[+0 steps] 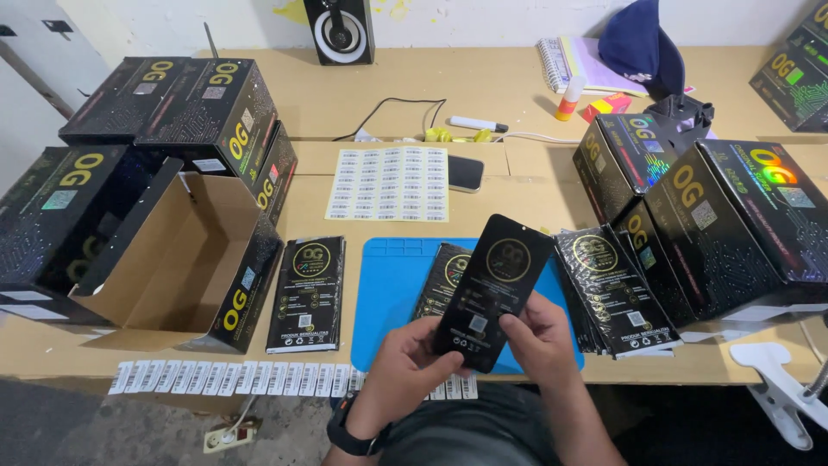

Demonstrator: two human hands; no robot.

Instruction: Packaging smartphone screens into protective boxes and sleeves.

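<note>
Both hands hold one flat black packet (pixel 493 289) with a gold round emblem, tilted up over the blue mat (pixel 390 285). My left hand (pixel 401 371) grips its lower left edge; a dark watch sits on that wrist. My right hand (pixel 542 338) holds its lower right side, thumb on the packet's face. Under the packet another black packet (pixel 440 276) lies on the mat. A stack of like packets (pixel 611 289) fans out just right of the mat, and one more stack (pixel 307 293) lies to the left.
An open cardboard-lined black box (pixel 185 259) lies on its side at left, more black boxes (pixel 203 112) behind it and at right (pixel 733 224). A sheet of barcode stickers (pixel 390 183), a phone (pixel 466 173), a speaker (pixel 341 30), a glue stick (pixel 567 99) and a sticker strip (pixel 233 378) at the table's front edge.
</note>
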